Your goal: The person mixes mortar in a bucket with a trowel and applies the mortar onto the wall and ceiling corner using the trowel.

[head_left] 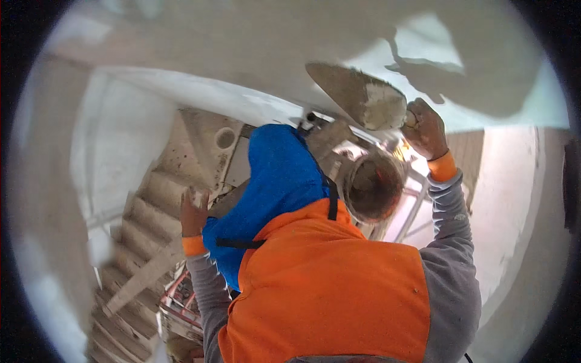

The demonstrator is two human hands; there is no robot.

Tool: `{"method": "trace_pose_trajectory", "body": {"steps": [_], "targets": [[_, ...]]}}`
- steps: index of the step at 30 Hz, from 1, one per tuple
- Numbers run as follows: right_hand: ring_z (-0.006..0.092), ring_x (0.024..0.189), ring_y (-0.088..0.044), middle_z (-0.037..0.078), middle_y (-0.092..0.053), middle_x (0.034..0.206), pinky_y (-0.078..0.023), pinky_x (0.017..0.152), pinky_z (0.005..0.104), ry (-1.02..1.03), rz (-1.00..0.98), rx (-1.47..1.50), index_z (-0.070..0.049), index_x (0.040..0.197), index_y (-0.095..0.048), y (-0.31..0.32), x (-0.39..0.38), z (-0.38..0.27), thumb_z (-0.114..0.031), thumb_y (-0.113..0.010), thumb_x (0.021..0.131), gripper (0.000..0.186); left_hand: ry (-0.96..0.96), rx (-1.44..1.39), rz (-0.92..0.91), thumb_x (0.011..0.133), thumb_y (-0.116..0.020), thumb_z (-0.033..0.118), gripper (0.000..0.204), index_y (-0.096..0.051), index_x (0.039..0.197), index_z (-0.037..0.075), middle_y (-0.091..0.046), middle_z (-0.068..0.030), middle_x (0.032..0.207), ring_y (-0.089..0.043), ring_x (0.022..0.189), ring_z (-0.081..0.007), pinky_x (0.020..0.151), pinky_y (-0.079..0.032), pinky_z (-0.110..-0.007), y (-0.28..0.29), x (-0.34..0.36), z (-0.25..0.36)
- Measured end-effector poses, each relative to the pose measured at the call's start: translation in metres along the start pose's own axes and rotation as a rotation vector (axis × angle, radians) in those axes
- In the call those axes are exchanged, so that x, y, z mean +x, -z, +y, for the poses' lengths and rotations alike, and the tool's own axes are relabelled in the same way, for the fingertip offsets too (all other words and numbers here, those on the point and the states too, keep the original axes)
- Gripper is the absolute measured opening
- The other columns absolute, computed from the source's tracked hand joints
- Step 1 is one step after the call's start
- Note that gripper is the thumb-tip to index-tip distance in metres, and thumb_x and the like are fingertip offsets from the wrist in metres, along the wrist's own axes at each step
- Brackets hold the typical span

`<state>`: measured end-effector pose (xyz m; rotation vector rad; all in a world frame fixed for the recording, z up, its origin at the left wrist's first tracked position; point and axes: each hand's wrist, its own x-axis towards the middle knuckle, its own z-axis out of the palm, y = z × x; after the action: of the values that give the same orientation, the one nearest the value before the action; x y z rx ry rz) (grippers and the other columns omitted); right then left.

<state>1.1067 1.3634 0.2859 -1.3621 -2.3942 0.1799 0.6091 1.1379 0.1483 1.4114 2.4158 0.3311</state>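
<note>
My right hand (423,130) is closed on the handle of a pointed trowel (357,94), which is held up against the plastered surface (200,42) and carries pale mortar. My left hand (195,215) is raised beside my blue-clad leg (272,169), its fingers loosely apart and smudged with pale material; nothing shows clearly in it. Below the trowel sits a round bucket (372,187) with grey-brown mortar inside. My orange and grey top fills the lower middle.
A concrete staircase (145,224) descends at the left, with a diagonal board (136,284) over it. Red metal framework (178,293) shows low down. A dusty board with a round hole (206,139) lies left of my leg. A pale wall (508,212) stands at the right.
</note>
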Motion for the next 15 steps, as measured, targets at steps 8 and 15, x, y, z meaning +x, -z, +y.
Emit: {"method": "trace_pose_trajectory", "body": {"steps": [8, 15], "targets": [[0.0272, 0.087, -0.060, 0.010, -0.061, 0.091, -0.049, 0.075, 0.0388, -0.585, -0.907, -0.266, -0.015, 0.099, -0.063, 0.052, -0.173, 0.030, -0.042, -0.065, 0.071, 0.039, -0.542, -0.943, -0.639, 0.083, -0.060, 0.033, 0.053, -0.046, 0.117, -0.005, -0.053, -0.0202, 0.113, -0.055, 0.099, -0.0273, 0.082, -0.046, -0.036, -0.093, 0.021, 0.228], [0.0307, 0.086, -0.059, 0.013, -0.061, 0.089, -0.048, 0.074, 0.0422, -0.600, -0.929, -0.369, -0.013, 0.094, -0.061, -0.046, -0.286, 0.063, -0.042, -0.056, 0.078, 0.034, -0.600, -0.337, -0.977, 0.084, -0.053, 0.046, 0.079, -0.022, 0.130, -0.011, -0.040, -0.0307, 0.125, -0.042, 0.118, -0.0371, 0.095, -0.037, -0.039, -0.185, -0.016, 0.295]]}}
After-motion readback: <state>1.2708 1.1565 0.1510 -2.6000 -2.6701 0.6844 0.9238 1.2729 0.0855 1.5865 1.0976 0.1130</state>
